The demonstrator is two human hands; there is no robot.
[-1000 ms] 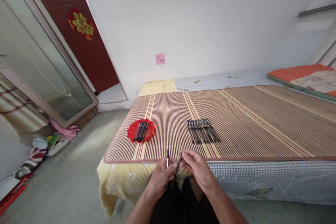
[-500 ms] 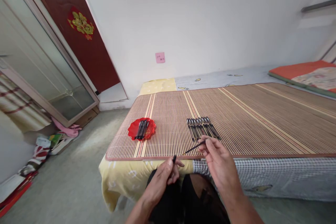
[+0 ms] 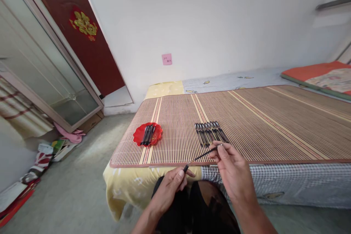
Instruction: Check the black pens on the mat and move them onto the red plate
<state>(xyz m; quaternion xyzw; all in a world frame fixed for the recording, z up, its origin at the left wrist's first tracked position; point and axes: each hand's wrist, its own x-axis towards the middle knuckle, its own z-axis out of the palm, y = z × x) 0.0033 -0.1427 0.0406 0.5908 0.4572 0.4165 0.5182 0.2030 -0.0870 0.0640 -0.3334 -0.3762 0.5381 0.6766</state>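
My left hand [image 3: 175, 180] is closed around a short black pen part [image 3: 186, 168], its upper end poking out past the thumb; whether it is a cap or a barrel cannot be told. Between thumb and fingers, my right hand [image 3: 229, 159] pinches a thin dark pen refill [image 3: 203, 155] that slants down to the left. The refill's pale tip meets the top of the black part. Just beyond my right hand, several black pens [image 3: 210, 131] lie side by side in a row. More black pens [image 3: 148, 134] rest on a red scalloped plate [image 3: 137, 137].
A striped bamboo mat [image 3: 175, 117] covers the bed, with a yellow sheet [image 3: 131, 181] hanging over the near edge. A folded orange quilt [image 3: 309, 72] sits at the far right. Clothes and papers [image 3: 41, 157] lie on the floor at left.
The black part in my left hand has tilted to the right and risen toward the refill. Their ends, apart before, now meet. My right hand has shifted slightly right.
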